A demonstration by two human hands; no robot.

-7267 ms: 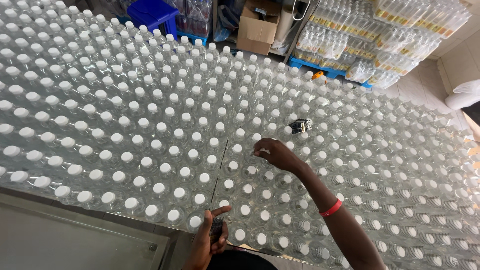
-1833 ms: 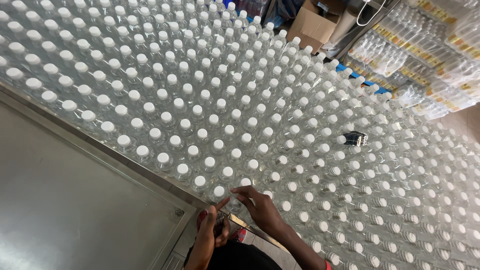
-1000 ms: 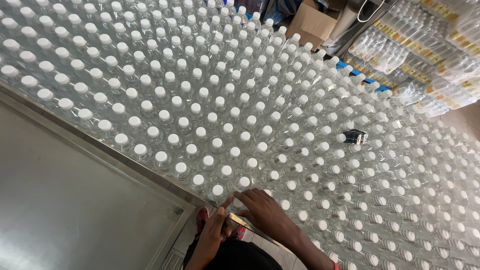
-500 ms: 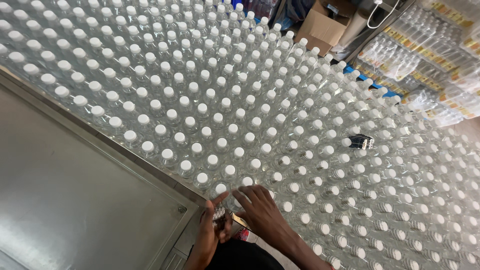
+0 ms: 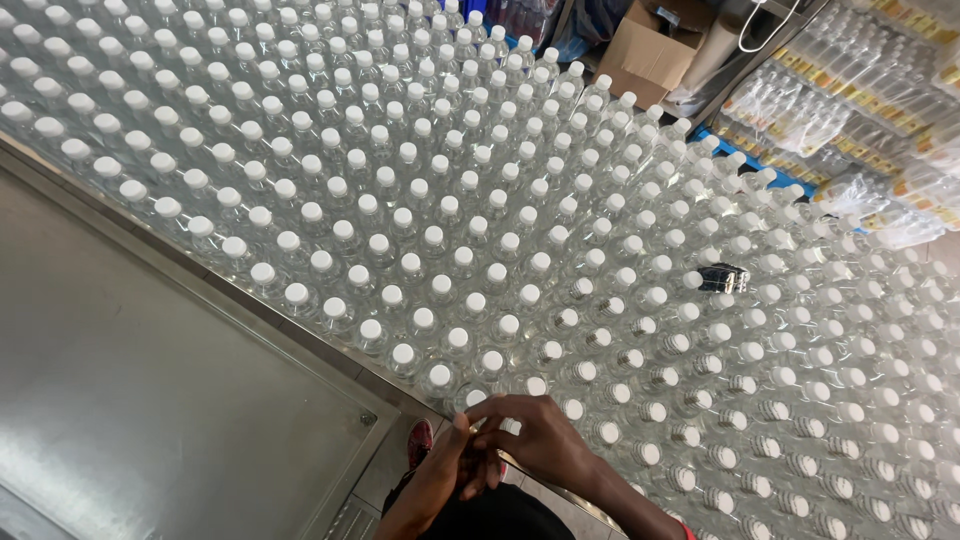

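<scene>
Item: your left hand (image 5: 440,480) and right hand (image 5: 535,440), met at the near edge of the field of clear plastic bottles with white caps (image 5: 440,240). Change since a second or two ago: both hands have stayed together at the same near spot while your view has drifted a little, so the work is confined to this one bottle, the clear white-capped bottle at the near edge (image 5: 472,398). Your right fingers (image 5: 490,412) curl over its top, pinched together on something small that cannot be made out; your left fingers (image 5: 462,440) are bent in close beneath, touching the right hand, grip not discernible. Item: bare grey metal tabletop (image 5: 150,380), left and near, with a raised rim running beside the bottle rows. Item: small dark object (image 5: 722,278) lying on the bottle caps, right of centre, well apart from your hands. Item: brown cardboard box (image 5: 650,50), far. Item: shrink-wrapped packs of bottles (image 5: 850,100), far right. Item: red shoe (image 5: 420,440), just left of your left hand.
</scene>
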